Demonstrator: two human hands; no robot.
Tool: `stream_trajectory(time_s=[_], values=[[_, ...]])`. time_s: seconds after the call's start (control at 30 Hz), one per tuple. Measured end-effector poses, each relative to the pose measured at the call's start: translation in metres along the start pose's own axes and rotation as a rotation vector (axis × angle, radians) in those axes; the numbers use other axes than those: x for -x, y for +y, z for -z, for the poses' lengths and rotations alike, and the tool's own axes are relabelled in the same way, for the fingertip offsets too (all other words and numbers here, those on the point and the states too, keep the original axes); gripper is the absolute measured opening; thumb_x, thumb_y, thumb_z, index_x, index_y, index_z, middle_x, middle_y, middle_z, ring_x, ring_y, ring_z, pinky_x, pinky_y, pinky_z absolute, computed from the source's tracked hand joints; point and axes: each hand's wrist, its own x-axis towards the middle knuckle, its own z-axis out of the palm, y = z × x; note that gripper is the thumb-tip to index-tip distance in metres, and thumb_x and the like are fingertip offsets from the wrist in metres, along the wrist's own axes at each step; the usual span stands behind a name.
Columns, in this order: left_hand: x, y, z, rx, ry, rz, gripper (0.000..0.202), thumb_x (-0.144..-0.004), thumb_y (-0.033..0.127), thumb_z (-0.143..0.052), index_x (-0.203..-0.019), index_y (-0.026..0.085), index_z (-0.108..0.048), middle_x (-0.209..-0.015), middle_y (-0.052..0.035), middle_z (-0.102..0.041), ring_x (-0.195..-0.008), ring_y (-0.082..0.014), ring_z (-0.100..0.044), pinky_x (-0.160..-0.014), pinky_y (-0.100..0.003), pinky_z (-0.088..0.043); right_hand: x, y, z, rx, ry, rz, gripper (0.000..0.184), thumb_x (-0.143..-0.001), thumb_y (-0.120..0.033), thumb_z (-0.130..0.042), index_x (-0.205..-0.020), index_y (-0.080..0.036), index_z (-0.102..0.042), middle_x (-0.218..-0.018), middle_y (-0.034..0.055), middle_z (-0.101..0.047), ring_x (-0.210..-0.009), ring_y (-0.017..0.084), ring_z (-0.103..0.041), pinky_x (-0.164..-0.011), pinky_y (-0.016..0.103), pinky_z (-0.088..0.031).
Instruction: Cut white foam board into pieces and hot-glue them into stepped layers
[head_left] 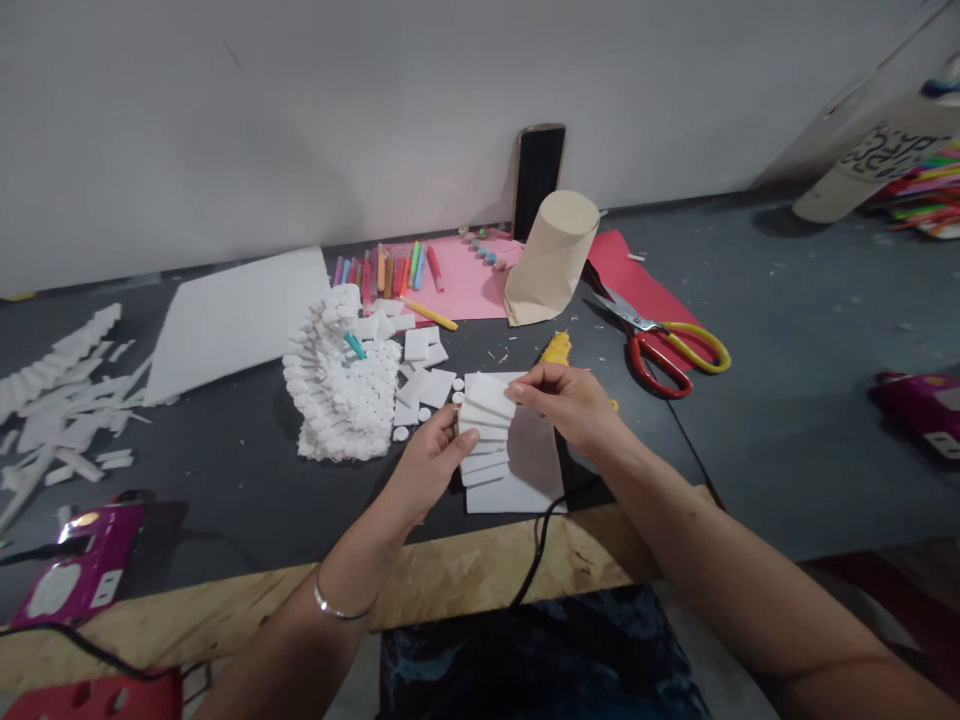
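A stepped stack of small white foam pieces [484,435] stands on a white foam sheet [525,470] near the table's front edge. My left hand [427,465] grips the stack's left side, thumb and fingers closed on it. My right hand [570,400] pinches the topmost white piece [491,393] at its right edge. Just to the left stands a curved white foam model [337,385] built of many small parts, with a teal stick [355,346] poking from it. Loose white squares [424,380] lie between the model and the stack.
Red-and-yellow scissors [664,345] lie on red paper at right. A tan paper cylinder [551,258], coloured markers [390,270], pink paper and a phone [537,175] stand at the back. A yellow glue gun [556,348] and its black cord sit behind my right hand. White foam scraps [60,395] litter the left.
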Motion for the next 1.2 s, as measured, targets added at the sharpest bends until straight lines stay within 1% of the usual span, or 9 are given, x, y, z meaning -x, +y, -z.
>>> stream_trajectory(time_s=[0.27, 0.57, 0.8, 0.93, 1.2], values=[[0.0003, -0.0008, 0.0009, -0.003, -0.001, 0.004, 0.036, -0.084, 0.032, -0.066, -0.116, 0.016, -0.060, -0.114, -0.0097, -0.070, -0.098, -0.0205, -0.064, -0.090, -0.033, -0.047, -0.0006, 0.0006, 0.0012, 0.020, 0.012, -0.015, 0.030, -0.068, -0.047, -0.078, -0.072, -0.019, -0.068, -0.068, -0.0009, -0.065, -0.057, 0.009, -0.049, -0.056, 0.026, -0.038], [0.0003, 0.0005, 0.0001, -0.011, 0.002, 0.004, 0.038, -0.083, 0.035, -0.067, -0.115, 0.016, -0.061, -0.111, -0.0095, -0.070, -0.098, -0.0215, -0.064, -0.088, -0.033, -0.048, 0.0005, -0.0004, 0.0005, 0.013, 0.002, 0.005, 0.031, -0.068, -0.048, -0.077, -0.073, -0.019, -0.068, -0.071, 0.0009, -0.068, -0.058, 0.010, -0.050, -0.056, 0.026, -0.040], [0.0007, 0.0010, 0.0001, -0.016, 0.012, 0.009, 0.038, -0.082, 0.036, -0.068, -0.113, 0.015, -0.061, -0.110, -0.0093, -0.070, -0.097, -0.0210, -0.064, -0.090, -0.033, -0.047, 0.0005, -0.0010, 0.0001, 0.028, 0.009, 0.000, 0.033, -0.067, -0.050, -0.077, -0.072, -0.019, -0.068, -0.069, 0.0001, -0.066, -0.058, 0.010, -0.050, -0.056, 0.026, -0.039], [0.0007, 0.0003, 0.0004, -0.023, 0.009, -0.002, 0.037, -0.083, 0.036, -0.067, -0.114, 0.015, -0.061, -0.110, -0.0094, -0.070, -0.097, -0.0210, -0.064, -0.089, -0.032, -0.047, 0.0009, -0.0026, -0.0002, 0.028, 0.006, -0.001, 0.031, -0.068, -0.048, -0.077, -0.071, -0.018, -0.068, -0.067, -0.0003, -0.065, -0.057, 0.009, -0.049, -0.055, 0.026, -0.038], [0.0009, 0.0000, -0.0003, -0.014, -0.007, -0.003, 0.037, -0.083, 0.034, -0.067, -0.115, 0.017, -0.062, -0.110, -0.0092, -0.070, -0.098, -0.0214, -0.064, -0.089, -0.033, -0.048, -0.0002, -0.0015, 0.0002, 0.034, -0.005, 0.021, 0.031, -0.069, -0.049, -0.076, -0.072, -0.019, -0.068, -0.067, -0.0002, -0.064, -0.057, 0.010, -0.050, -0.055, 0.026, -0.039]])
